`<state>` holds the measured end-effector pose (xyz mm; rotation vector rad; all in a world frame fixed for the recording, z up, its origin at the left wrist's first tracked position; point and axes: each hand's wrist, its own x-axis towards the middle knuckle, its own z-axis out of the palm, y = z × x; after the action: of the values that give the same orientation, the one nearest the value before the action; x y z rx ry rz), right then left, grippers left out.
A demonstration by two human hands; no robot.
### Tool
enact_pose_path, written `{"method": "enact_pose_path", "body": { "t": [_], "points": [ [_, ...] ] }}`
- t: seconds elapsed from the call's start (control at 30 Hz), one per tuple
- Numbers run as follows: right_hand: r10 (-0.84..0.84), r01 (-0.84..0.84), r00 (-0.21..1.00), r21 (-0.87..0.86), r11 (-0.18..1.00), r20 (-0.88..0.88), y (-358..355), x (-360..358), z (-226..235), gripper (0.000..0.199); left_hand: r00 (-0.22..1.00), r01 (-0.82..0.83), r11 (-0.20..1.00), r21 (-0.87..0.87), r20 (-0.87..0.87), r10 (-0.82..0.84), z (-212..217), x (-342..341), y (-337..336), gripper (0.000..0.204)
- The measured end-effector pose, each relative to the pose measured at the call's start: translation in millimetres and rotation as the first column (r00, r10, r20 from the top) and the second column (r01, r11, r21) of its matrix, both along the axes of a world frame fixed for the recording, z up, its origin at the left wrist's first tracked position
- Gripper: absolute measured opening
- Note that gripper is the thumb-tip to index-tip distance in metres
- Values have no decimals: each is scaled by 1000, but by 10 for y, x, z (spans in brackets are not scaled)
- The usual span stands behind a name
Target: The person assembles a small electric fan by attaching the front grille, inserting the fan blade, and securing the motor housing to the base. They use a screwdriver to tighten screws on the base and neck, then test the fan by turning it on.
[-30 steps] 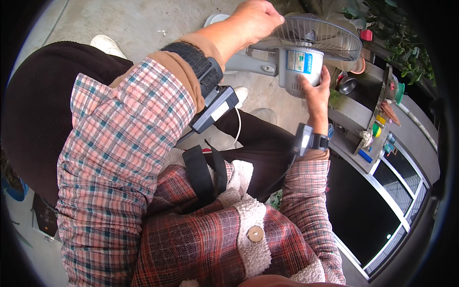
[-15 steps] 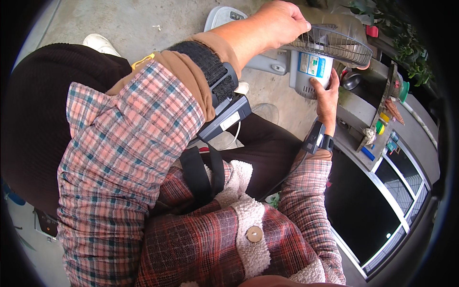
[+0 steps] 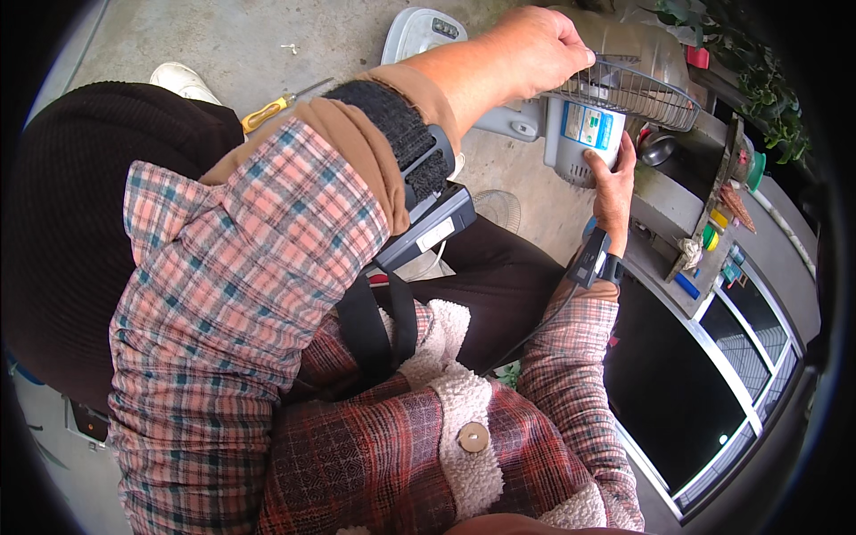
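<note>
A grey electric fan stands on the concrete floor in front of me, with its motor housing (image 3: 581,138) facing me and its wire grille (image 3: 633,89) behind it. My left hand (image 3: 526,53) reaches over and grips the rim of the wire grille at its top. My right hand (image 3: 613,174) presses against the lower right side of the motor housing. The fan's flat grey base (image 3: 426,31) lies on the floor beyond my left forearm. Both wrists carry black strapped devices.
A yellow-handled screwdriver (image 3: 272,105) lies on the concrete floor at upper left, near a white shoe (image 3: 183,80). A low ledge (image 3: 664,209) at right holds small coloured items and a round metal object (image 3: 658,147). Dark window panes (image 3: 678,383) run along the right; green plants (image 3: 767,107) grow behind.
The fan appears closer and more upright in front of me. My left hand stays on the grille rim while my right hand has slid lower on the motor housing.
</note>
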<state>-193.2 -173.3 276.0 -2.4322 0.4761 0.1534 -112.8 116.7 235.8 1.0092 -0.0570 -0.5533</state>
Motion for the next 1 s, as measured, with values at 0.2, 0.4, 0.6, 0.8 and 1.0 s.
{"method": "enact_pose_path", "body": {
  "t": [0.2,0.4,0.6,0.8,1.0],
  "points": [
    [-1,1,1000,-18,1000,-9,-17,-18,26,87,999,13,1000,13,29,-13,22,-16,4,20],
    [-15,15,1000,14,1000,-4,-23,-21,31,87,999,36,999,31,-32,-35,92,-7,11,20],
    [-16,16,1000,23,1000,-3,-10,-24,46,86,999,43,999,13,-7,-42,47,-27,22,21],
    [-2,2,1000,19,1000,3,-36,-50,52,85,988,-135,973,189,95,119,-96,-3,-289,24],
    [22,-22,1000,19,1000,1,-121,-132,64,82,995,-95,989,111,-6,97,-47,-111,-265,22]
  ]
}}
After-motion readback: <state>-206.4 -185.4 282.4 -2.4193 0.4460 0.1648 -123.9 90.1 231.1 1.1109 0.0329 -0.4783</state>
